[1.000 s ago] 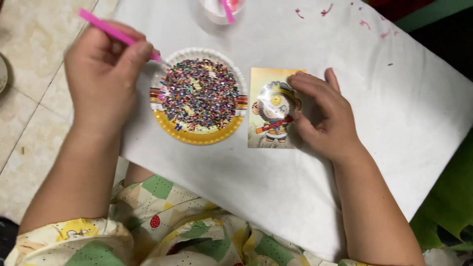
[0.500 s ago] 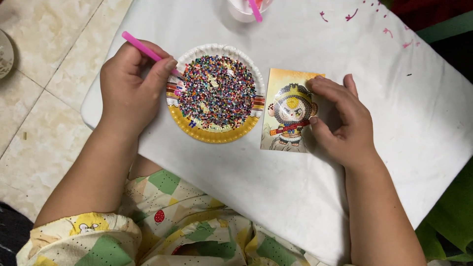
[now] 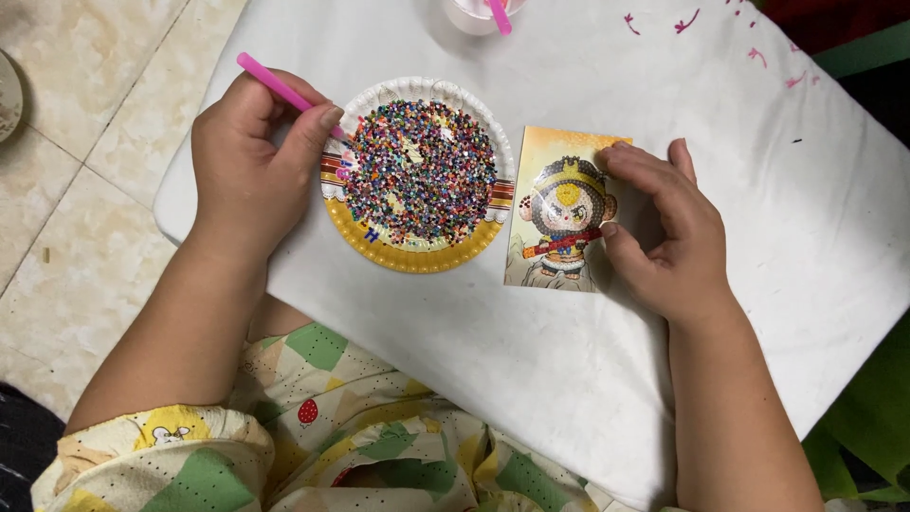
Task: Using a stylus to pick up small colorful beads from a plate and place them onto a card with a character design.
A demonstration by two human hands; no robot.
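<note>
Left hand (image 3: 251, 161) at the left rim of the plate, fingers curled tight round a slim pink plastic pen (image 3: 284, 92), thumb pressed against the shaft. Pen slanted down to the right, tip meeting the plate's edge just beside the heap of beads. Right hand (image 3: 664, 232) resting on the right side of a small rectangular picture card (image 3: 559, 213), fingers spread loosely and bent, fingertips (image 3: 611, 156) pinning the card's upper right corner, thumb lying along its right edge; nothing gripped, only pressed flat.

Card printed with a round-faced cartoon figure in a crown on a yellow ground, lying flat on the white cloth, just right of the plate and touching or nearly touching its rim; hard to tell which.

Round paper plate with a white scalloped rim and yellow border (image 3: 417, 261), filled with a dense heap of tiny multicoloured beads (image 3: 422, 171), lying between the two hands.

White cloth-covered table (image 3: 531, 379) beneath everything, with small pink marks (image 3: 687, 19) near its far edge. Clear cup with a second pink stick (image 3: 498, 14) at the top edge, mostly cut off. Patchwork-patterned clothing in green, yellow and cream (image 3: 313, 436) at the near side. Pale tiled floor (image 3: 85, 218) to the left.
</note>
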